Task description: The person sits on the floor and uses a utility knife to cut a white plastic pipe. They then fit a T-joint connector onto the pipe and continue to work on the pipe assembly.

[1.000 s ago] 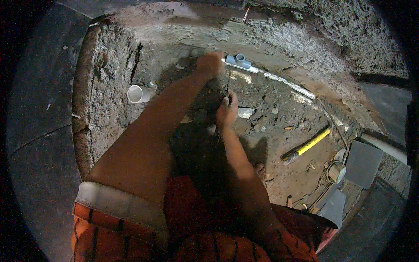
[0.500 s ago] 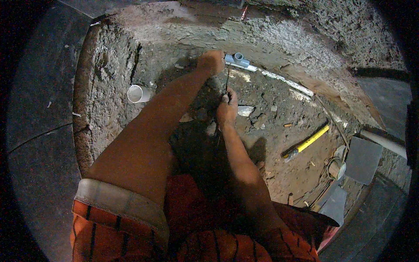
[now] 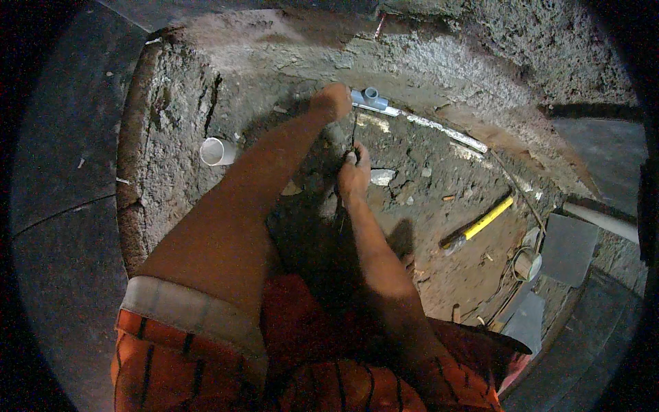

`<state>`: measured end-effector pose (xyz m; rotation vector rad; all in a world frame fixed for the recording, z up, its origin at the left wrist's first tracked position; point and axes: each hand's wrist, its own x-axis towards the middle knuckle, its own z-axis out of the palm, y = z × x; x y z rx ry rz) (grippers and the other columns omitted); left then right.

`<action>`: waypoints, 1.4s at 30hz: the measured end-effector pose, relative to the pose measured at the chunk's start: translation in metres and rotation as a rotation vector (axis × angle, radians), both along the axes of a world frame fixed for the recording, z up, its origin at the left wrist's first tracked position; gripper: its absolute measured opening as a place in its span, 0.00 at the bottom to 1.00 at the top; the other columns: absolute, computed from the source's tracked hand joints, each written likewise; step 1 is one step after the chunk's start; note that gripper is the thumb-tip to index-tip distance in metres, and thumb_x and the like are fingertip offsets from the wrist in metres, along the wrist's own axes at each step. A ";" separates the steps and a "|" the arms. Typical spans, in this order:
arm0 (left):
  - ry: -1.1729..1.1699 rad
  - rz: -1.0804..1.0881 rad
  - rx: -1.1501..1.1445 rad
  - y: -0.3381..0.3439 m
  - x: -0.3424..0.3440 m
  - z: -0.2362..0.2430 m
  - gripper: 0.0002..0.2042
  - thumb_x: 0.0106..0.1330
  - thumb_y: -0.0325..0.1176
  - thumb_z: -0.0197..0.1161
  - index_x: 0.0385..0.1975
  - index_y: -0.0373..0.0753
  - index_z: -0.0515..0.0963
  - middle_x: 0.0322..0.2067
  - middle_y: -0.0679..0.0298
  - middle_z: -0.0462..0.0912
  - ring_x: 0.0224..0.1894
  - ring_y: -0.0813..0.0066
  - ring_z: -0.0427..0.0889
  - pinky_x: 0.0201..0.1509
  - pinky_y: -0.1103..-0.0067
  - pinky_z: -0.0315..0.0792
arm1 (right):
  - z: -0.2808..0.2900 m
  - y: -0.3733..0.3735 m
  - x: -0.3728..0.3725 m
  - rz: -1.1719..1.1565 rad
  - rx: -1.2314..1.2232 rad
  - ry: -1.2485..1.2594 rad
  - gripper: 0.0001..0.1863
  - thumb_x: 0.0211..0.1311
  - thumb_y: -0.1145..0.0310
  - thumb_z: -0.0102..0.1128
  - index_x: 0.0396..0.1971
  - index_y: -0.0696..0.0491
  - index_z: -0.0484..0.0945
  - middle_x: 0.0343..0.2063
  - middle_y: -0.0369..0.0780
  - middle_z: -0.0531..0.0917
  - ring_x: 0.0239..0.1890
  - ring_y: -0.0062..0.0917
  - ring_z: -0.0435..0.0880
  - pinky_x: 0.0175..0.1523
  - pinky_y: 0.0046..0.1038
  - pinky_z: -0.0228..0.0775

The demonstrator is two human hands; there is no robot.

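Grey tee fitting (image 3: pixel 369 101) sits at the foot of the rough wall (image 3: pixel 425 69), just beside the left hand (image 3: pixel 333 102), whose grip I cannot tell; the right hand (image 3: pixel 353 178) has thumb and fingers pinched together on a thin dark strip (image 3: pixel 355 129)

- Bare left forearm (image 3: pixel 230 196): lies across the hollow's left half, blocking a straight reach from the near side to the far left.
- Grey plastic T-shaped fitting (image 3: pixel 369 101): left end obstructed by left hand (image 3: pixel 333 101); right side and raised stub approachable.
- Thin dark rod (image 3: pixel 355 129): occupies the gap between right hand (image 3: pixel 353 173) and fitting.
- Rough earthen wall (image 3: pixel 309 58): bars the far side.
- Brown soil (image 3: pixel 436 271): passage between right forearm (image 3: pixel 384 257) and yellow-handled tool (image 3: pixel 489 220).
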<state>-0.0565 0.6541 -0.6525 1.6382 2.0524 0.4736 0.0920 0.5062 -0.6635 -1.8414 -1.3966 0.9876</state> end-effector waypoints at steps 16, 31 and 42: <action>-0.444 -0.499 -0.025 -0.004 0.019 0.019 0.12 0.65 0.34 0.59 0.39 0.36 0.85 0.38 0.49 0.87 0.41 0.51 0.88 0.45 0.61 0.82 | 0.002 -0.001 -0.004 0.022 0.016 -0.036 0.18 0.73 0.60 0.55 0.60 0.41 0.77 0.56 0.45 0.83 0.56 0.45 0.83 0.60 0.44 0.74; 0.123 -0.262 0.136 0.004 -0.016 -0.017 0.09 0.63 0.37 0.60 0.36 0.42 0.85 0.33 0.51 0.86 0.38 0.46 0.87 0.43 0.56 0.81 | -0.008 -0.002 -0.008 -0.044 0.092 -0.008 0.19 0.74 0.56 0.54 0.61 0.42 0.76 0.52 0.49 0.84 0.53 0.51 0.83 0.56 0.48 0.75; -0.019 -0.006 -0.046 -0.012 0.004 0.023 0.15 0.67 0.48 0.63 0.38 0.42 0.85 0.37 0.49 0.87 0.41 0.46 0.88 0.45 0.55 0.81 | 0.026 -0.008 -0.006 0.032 0.048 -0.055 0.22 0.78 0.54 0.48 0.64 0.47 0.73 0.55 0.50 0.83 0.54 0.50 0.82 0.59 0.48 0.72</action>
